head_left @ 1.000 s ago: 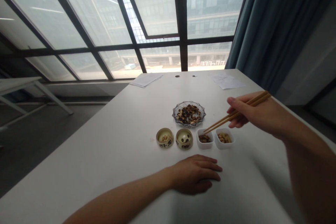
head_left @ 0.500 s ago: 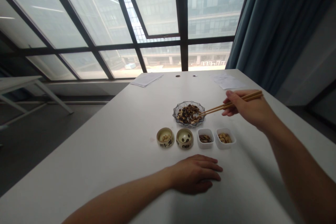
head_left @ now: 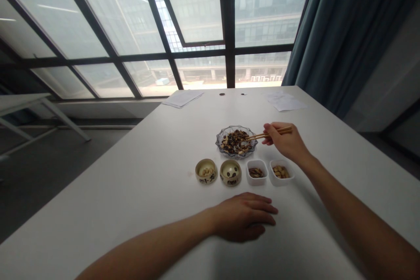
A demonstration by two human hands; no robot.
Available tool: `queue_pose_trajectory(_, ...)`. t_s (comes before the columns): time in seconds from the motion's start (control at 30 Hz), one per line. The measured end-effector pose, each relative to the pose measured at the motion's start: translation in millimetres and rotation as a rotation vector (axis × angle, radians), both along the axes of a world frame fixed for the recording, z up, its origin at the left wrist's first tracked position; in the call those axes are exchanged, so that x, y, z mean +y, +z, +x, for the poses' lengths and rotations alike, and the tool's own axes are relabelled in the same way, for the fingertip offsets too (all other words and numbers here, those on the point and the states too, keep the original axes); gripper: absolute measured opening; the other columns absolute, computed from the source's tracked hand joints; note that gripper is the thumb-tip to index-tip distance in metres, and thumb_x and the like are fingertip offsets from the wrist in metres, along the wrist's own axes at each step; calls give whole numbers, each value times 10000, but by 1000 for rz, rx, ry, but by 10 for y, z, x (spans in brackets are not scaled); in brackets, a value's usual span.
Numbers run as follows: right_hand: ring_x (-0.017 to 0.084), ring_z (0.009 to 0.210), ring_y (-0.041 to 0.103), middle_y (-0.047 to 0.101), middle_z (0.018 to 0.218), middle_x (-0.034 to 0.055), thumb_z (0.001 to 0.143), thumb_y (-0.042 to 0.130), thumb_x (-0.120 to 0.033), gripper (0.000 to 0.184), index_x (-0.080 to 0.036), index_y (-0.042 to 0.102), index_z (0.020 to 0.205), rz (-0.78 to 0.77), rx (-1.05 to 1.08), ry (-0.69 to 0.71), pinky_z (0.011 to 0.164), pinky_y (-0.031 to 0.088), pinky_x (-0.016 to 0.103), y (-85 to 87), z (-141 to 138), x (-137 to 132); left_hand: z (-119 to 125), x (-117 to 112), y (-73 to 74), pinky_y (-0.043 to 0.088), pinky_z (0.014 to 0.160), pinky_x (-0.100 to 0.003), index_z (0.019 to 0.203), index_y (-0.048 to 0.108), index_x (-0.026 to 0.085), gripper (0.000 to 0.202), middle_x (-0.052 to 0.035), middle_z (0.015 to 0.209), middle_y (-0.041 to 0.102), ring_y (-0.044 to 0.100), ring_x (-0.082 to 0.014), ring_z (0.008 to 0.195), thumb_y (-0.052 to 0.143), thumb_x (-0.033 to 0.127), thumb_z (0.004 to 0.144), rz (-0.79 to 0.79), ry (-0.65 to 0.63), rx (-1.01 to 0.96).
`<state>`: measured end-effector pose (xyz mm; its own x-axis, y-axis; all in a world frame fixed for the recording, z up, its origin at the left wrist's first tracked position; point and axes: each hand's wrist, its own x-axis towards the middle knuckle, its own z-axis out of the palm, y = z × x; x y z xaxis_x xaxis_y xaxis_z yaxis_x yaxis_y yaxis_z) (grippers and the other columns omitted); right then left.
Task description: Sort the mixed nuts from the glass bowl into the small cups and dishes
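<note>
My right hand grips a pair of wooden chopsticks, whose tips reach into the right side of a glass dish with a scalloped rim. Mixed dark and pale seeds and nuts fill that dish. In front of it stand four small containers in a row: a ceramic bowl holding pale round nuts, a second ceramic bowl with a few dark seeds, a white plastic cup of dark striped seeds, and another white cup of yellowish pieces. Palm down on the table, my left hand lies with fingers spread, touching only the tabletop.
Sheets of paper lie at the far left and far right of the white table. Two small round holes sit near its back edge. Windows rise behind, with a blue curtain at the right and another table at the left.
My right hand has moved left and slightly down, closer to the glass dish, bringing the chopsticks with it. My left hand stays in place.
</note>
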<state>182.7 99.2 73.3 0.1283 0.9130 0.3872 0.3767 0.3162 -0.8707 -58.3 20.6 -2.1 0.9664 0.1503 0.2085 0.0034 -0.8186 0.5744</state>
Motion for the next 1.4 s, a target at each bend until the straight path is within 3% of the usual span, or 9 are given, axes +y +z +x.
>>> queue_pose_trajectory(0.3,184,531,676,689,612,42,946,588,-703,577,-165,700,770,19,-29,36,512,516,265,-244,10,105,-1,1,3,398,1244,-374,1308,652,209,352,-90,1476,635,508,-242,1469,556,262,973,16,-3,-17)
queue_pose_trajectory(0.47,153,492,586,624,541,18,1003,522,-665,592,-176,685,712,92,-103,-39,517,449,267,-228,4,85,-2,-1,-5,401,1243,-376,1302,657,208,346,-87,1480,632,512,-244,1466,550,271,979,22,1,-11)
queue_pose_trajectory(0.63,154,447,576,638,537,30,968,548,-701,612,-171,695,700,82,-23,-92,482,451,273,-151,-4,69,-3,1,-13,404,1241,-370,1303,659,200,349,-88,1477,634,515,-246,1463,550,267,978,20,-2,-19)
queue_pose_trajectory(0.73,148,417,568,632,513,32,959,560,-706,618,-166,700,693,89,-4,-119,452,449,266,-29,11,31,-2,2,-10,404,1241,-371,1300,659,202,345,-87,1479,633,514,-244,1464,552,266,979,25,-3,-17)
queue_pose_trajectory(0.87,132,387,544,623,494,28,969,573,-679,601,-163,713,695,150,22,-143,413,429,256,265,40,-119,-3,-1,-1,397,1243,-358,1303,655,201,344,-85,1481,632,507,-233,1469,550,266,982,28,-1,-5)
queue_pose_trajectory(1.07,142,382,545,618,492,30,961,614,-655,554,-178,732,706,228,24,-199,382,403,275,823,31,-589,-6,-4,5,393,1246,-357,1300,658,206,343,-80,1479,634,507,-232,1469,556,270,979,20,6,-7)
queue_pose_trajectory(1.17,142,361,523,612,485,27,952,613,-675,553,-197,741,704,190,-40,-227,370,399,287,1018,23,-820,-6,-1,5,398,1244,-366,1303,657,210,345,-78,1481,632,509,-237,1468,553,269,979,19,4,-4)
queue_pose_trajectory(1.27,143,363,535,626,494,35,934,616,-701,571,-196,750,702,111,-114,-217,354,395,280,1096,19,-962,-8,3,3,399,1244,-371,1305,656,212,346,-77,1483,631,508,-241,1469,549,276,982,21,6,-3)
queue_pose_trajectory(1.4,141,375,579,666,518,51,947,607,-687,580,-173,752,720,-34,-194,-142,365,424,250,1055,-27,-1003,-11,6,0,400,1245,-375,1304,656,207,346,-82,1482,631,510,-240,1466,553,275,980,23,1,-9)
